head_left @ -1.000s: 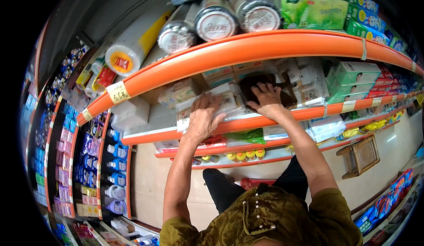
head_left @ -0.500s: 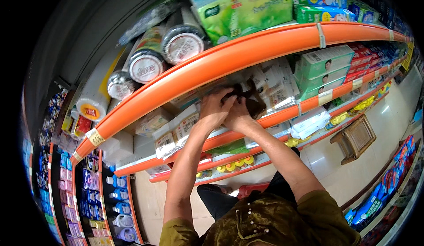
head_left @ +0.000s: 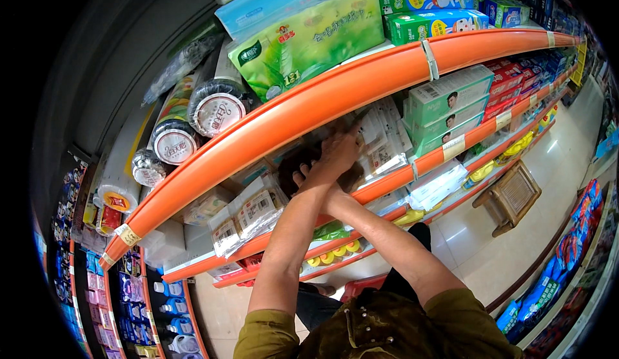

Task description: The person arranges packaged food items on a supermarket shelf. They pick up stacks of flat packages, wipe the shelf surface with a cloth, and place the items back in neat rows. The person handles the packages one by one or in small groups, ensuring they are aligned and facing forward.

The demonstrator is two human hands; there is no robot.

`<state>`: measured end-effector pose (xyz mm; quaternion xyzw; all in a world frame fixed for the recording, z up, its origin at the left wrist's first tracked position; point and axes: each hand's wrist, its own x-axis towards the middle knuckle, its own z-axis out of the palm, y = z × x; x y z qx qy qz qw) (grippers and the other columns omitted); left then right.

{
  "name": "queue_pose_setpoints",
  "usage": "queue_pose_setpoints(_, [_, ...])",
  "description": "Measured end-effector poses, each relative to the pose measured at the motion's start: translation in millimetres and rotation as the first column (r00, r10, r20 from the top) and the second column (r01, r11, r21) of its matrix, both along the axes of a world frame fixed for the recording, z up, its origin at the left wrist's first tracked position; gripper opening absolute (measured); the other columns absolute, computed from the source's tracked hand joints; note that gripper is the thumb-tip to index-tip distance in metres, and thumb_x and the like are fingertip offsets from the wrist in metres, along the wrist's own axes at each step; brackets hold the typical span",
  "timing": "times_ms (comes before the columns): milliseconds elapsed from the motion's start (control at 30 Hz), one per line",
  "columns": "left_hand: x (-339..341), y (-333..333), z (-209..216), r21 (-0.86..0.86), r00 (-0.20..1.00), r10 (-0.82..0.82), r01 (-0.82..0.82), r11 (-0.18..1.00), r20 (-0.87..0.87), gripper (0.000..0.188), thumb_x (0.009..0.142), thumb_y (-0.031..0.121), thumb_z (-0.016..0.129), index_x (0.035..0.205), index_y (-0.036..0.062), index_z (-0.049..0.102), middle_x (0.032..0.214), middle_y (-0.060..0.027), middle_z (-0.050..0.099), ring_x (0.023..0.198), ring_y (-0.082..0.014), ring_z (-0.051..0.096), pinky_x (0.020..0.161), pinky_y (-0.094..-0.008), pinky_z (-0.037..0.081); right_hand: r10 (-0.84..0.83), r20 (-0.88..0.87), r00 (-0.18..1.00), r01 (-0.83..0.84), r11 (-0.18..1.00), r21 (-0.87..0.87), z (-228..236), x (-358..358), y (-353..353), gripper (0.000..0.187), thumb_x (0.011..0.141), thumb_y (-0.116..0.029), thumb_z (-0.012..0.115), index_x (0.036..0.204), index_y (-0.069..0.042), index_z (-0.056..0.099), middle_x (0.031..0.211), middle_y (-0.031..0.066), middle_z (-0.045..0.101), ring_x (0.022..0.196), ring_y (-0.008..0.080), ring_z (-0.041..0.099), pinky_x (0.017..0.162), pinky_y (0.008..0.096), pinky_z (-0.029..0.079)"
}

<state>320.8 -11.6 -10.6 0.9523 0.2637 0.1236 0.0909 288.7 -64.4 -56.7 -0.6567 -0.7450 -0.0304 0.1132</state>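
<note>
My forearms cross inside the shelf bay under the wide orange edge strip. My left hand point(head_left: 340, 153) has swung over to the right, its fingers curled beside the clear-wrapped white packets point(head_left: 385, 141); what they hold is hidden. My right hand point(head_left: 308, 177) lies under my left wrist, mostly covered by it. Its visible fingers bend onto a dark brown soft item point(head_left: 288, 168), which looks like cloth and spreads behind both hands. More wrapped packets with barcode labels point(head_left: 253, 209) stand to the left of the brown item.
The orange shelf edge point(head_left: 361, 69) curves above my hands. Green boxes point(head_left: 445, 104) stack to the right on the same shelf. Above are green tissue packs point(head_left: 316, 39) and wrapped rolls point(head_left: 219, 110). A wooden stool point(head_left: 509, 198) stands on the floor at right.
My hands were side by side on the brown item; now the left has crossed over the right toward the white packets. The brown item has spread out leftward. The view has shifted slightly.
</note>
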Motion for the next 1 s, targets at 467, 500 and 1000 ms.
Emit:
queue_pose_setpoints(467, [-1,2,13,0.093,0.967,0.247,-0.240,0.966,-0.069,0.057,0.080,0.022,0.049,0.132,0.0110,0.028,0.093,-0.0196,0.060,0.088,-0.0335,0.058,0.077,-0.0442,0.045,-0.607,0.622,0.495,0.009,0.720,0.694,-59,10,30,0.062,0.082,-0.047,0.039,0.125,-0.002,0.036,0.130,0.0251,0.030,0.118,0.0419,0.029,0.100,0.0480,0.018])
queue_pose_setpoints(500, [2,4,9,0.102,0.966,0.258,-0.257,0.961,0.004,0.052,0.079,0.021,0.049,0.127,0.0103,0.033,0.090,-0.0196,0.060,0.085,-0.0344,0.059,0.076,-0.0450,0.046,-0.730,0.609,0.310,-0.060,0.624,0.779,-69,15,34,0.062,0.082,-0.047,0.038,0.125,-0.003,0.036,0.131,0.0252,0.029,0.118,0.0416,0.029,0.100,0.0478,0.018])
queue_pose_setpoints(1000, [-44,-1,29,-0.354,0.726,0.245,-0.002,0.935,0.643,0.042,0.087,0.031,0.045,0.108,-0.0049,0.050,0.099,-0.0207,0.055,0.097,-0.0283,0.049,0.087,-0.0359,0.035,-0.071,-0.557,0.828,0.015,0.995,-0.104,9,0,0,0.056,0.080,-0.037,0.048,0.122,-0.001,0.037,0.128,0.0199,0.036,0.119,0.0320,0.032,0.098,0.0381,0.025])
